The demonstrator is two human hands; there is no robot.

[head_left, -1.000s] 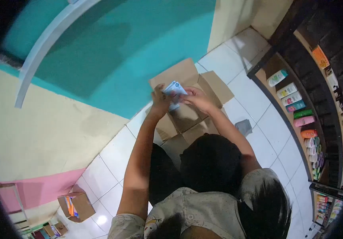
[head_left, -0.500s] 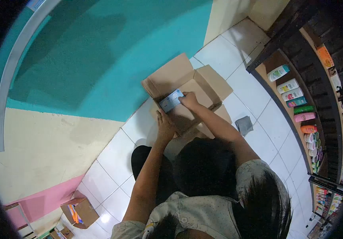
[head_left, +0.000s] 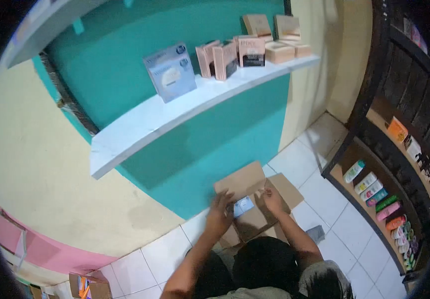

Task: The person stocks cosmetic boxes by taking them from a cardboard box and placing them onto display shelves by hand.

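An open cardboard box (head_left: 239,180) sits on the floor against the wall, its flaps folded outward. Inside, near the left wall, lies a small light blue and white packet (head_left: 243,206). My left hand (head_left: 219,215) is over the box's left edge, fingers apart and extended, close beside the packet; no held object shows in it. At the right side of the box, by the right flap, my right hand (head_left: 273,201) has its fingers bent together. Whatever may be between them is too small to make out.
A white wall shelf (head_left: 140,119) above holds a light blue box (head_left: 171,74) and several pinkish boxes (head_left: 251,52). On the right stands a rack with several bottles (head_left: 366,182). A grey piece (head_left: 316,233) lies on the tiles; another carton (head_left: 99,289) is bottom left.
The view has tilted up, bringing the loaded wall shelf into sight. My right hand has left the light blue packet for the box's right side. My left hand has risen to the left edge.
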